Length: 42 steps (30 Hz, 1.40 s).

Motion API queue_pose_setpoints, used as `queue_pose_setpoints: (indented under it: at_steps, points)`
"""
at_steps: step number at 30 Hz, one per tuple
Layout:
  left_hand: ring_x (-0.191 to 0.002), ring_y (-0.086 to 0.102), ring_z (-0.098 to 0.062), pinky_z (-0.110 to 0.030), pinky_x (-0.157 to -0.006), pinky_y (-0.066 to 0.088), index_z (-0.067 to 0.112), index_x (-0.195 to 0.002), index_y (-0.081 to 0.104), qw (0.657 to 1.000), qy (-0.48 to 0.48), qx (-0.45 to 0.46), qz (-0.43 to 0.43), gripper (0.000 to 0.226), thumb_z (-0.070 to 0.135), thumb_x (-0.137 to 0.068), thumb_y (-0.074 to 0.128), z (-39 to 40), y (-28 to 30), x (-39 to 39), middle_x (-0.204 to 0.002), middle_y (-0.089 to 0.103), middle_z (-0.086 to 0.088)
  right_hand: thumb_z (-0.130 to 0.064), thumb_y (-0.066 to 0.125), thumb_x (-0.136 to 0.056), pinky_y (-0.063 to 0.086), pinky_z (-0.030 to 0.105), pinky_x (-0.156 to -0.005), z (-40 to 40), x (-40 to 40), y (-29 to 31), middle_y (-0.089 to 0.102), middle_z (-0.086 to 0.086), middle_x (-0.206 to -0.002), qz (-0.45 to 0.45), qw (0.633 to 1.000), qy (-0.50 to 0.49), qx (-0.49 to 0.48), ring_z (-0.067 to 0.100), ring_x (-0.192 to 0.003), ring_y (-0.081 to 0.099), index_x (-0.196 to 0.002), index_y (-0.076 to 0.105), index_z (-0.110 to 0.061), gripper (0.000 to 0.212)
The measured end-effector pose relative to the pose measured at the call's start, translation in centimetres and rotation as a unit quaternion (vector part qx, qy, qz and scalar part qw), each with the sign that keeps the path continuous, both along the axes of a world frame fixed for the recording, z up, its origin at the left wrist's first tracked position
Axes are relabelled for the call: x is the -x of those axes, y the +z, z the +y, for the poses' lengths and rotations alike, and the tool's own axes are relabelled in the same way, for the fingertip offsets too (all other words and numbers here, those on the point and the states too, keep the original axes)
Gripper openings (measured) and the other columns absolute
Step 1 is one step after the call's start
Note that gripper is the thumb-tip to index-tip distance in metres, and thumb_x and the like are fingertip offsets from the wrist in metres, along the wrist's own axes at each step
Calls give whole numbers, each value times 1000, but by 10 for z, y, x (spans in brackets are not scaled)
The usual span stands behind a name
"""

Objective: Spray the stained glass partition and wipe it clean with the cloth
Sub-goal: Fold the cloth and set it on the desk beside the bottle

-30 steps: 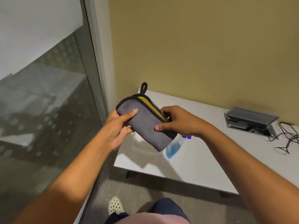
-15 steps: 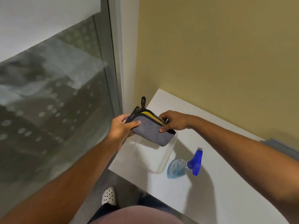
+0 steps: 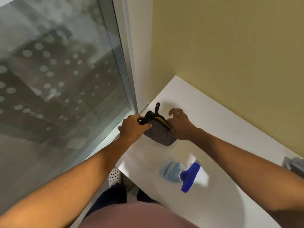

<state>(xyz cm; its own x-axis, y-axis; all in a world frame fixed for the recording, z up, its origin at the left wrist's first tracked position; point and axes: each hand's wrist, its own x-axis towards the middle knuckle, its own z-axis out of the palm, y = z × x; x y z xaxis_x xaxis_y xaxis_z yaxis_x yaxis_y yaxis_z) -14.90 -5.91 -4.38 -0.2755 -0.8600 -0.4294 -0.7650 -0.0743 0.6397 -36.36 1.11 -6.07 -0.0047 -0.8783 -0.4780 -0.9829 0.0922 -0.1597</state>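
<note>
The glass partition (image 3: 57,79) fills the left side, dotted with pale round marks and smears. A folded grey cloth (image 3: 158,136) with black edging, a yellow inner layer and a hanging loop sits low over the white table (image 3: 222,129), near its left corner. My left hand (image 3: 131,127) grips the cloth's left edge. My right hand (image 3: 179,125) is at the cloth's right edge, fingers lifted and spread, only the thumb near the fabric. A clear spray bottle (image 3: 171,171) of blue liquid with a blue trigger head lies on its side on the table, closer to me.
A metal frame post (image 3: 126,66) stands between the glass and the yellow wall (image 3: 230,55). A grey socket box (image 3: 294,163) sits at the table's right edge. My white shoe (image 3: 115,176) is on the floor beside the table.
Both hands have moved the cloth down and away toward the table corner. My right hand's fingers have come off the cloth and spread; the left still grips it.
</note>
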Motion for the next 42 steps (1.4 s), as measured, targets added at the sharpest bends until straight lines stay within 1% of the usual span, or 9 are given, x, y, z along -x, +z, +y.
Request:
queue_pose_setpoints:
  at_steps: [8, 12, 16, 19, 22, 26, 32, 36, 42]
  points:
    - [-111, 71, -28, -58, -104, 53, 17, -126, 74, 997, -30, 66, -9, 45, 44, -89, 81, 0, -3, 13, -119, 78, -4, -26, 66, -93, 40, 54, -117, 8, 3, -13, 29, 11, -165, -52, 996, -77, 10, 41, -153, 21, -124, 74, -14, 34]
    - [-106, 64, -28, -36, -85, 47, 11, -134, 70, 996, -38, 80, -18, 53, 35, -89, 84, -5, -4, 16, -120, 66, -11, -30, 70, -98, 34, 47, -121, 21, 7, -14, 38, 7, -163, -146, 973, -161, 82, 33, -152, 30, -135, 67, -20, 39]
    - [-114, 68, -28, -33, -86, 49, 13, -150, 57, 997, -47, 54, -4, 72, 34, -88, 85, -11, -9, 7, -130, 70, -7, -7, 63, -98, 51, 37, -104, 58, 14, -6, 63, 7, -129, -197, 932, -219, 212, 27, -119, 62, -120, 73, -15, 25]
    - [-124, 67, -26, -37, -99, 57, 13, -158, 46, 998, -49, 24, 28, 85, 32, -86, 86, -7, -12, -6, -142, 68, -6, 12, 55, -88, 59, 44, -92, 98, 25, -5, 68, 2, -113, -245, 937, -193, 161, 17, -96, 65, -116, 73, -15, 43]
    - [-115, 67, -21, -33, -96, 53, 14, -158, 47, 998, -41, 14, 36, 88, 38, -84, 87, 3, -23, -30, -140, 68, -1, -13, 69, -93, 55, 35, -104, 139, 32, -7, 59, -8, -143, -291, 951, -99, 30, 8, -126, 55, -142, 58, -30, 53]
    - [-96, 66, -19, -28, -84, 44, 14, -140, 69, 999, -37, 18, -10, 56, 40, -91, 80, 20, -43, -63, -123, 75, -5, -35, 83, -89, 45, 22, -114, 174, 18, -18, 35, -21, -164, -330, 942, -48, -26, 3, -150, 35, -159, 28, -47, 89]
    - [-95, 70, -20, -35, -90, 56, 13, -128, 77, 999, -42, 32, -15, 32, 27, -100, 73, 31, -46, -79, -116, 81, -7, -22, 78, -93, 42, 23, -116, 172, -21, -15, 47, -46, -133, -367, 921, -115, -62, -19, -125, 48, -127, 47, -69, 65]
    - [-80, 66, -16, -37, -85, 60, 11, -129, 76, 997, -58, 49, -23, 31, 23, -101, 72, 31, -47, -80, -116, 80, -7, -49, 78, -90, 58, 48, -103, 187, -35, -14, 68, -24, -127, -416, 895, -161, -10, 16, -121, 67, -124, 60, -63, 41]
    - [-96, 75, -24, -48, -93, 65, 8, -128, 75, 999, -40, 22, 30, 31, 17, -99, 72, 28, -47, -90, -118, 79, -12, -62, 91, -64, 60, 25, -87, 197, -71, 31, 72, -23, -113, -376, 866, -291, 155, 3, -111, 68, -119, 65, -54, 61]
